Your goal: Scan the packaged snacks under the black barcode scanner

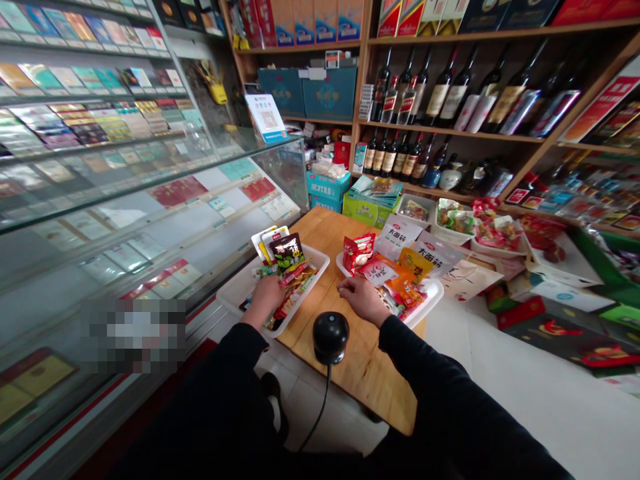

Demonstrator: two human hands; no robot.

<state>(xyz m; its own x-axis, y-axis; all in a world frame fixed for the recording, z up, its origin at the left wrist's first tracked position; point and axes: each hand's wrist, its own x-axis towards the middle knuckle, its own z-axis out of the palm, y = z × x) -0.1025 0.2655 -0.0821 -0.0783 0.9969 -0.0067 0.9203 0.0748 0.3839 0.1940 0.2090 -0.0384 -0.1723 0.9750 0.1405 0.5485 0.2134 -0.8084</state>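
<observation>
Left hand (269, 295) is sitting over multicoloured plastic snack packets (299, 281) in white rectangular plastic tray (319, 259); fingertips hiding, opening/grip unreadable. Right hand (364, 299) is hanging half-curled by second white tray (432, 297); can't tell if holding.

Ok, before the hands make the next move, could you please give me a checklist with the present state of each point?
1. Left hand at the left tray: ok, it is over the snack packets.
2. Left hand's grip on a packet: cannot tell, the fingertips are hidden.
3. Right hand holding a packet: cannot tell, its fingers are curled beside the right tray.
4. Left tray wholly over the table: not ok, its left side extends past the edge.
5. Black device apart from both hands: ok.
6. Cable away from both hands: ok.
</observation>
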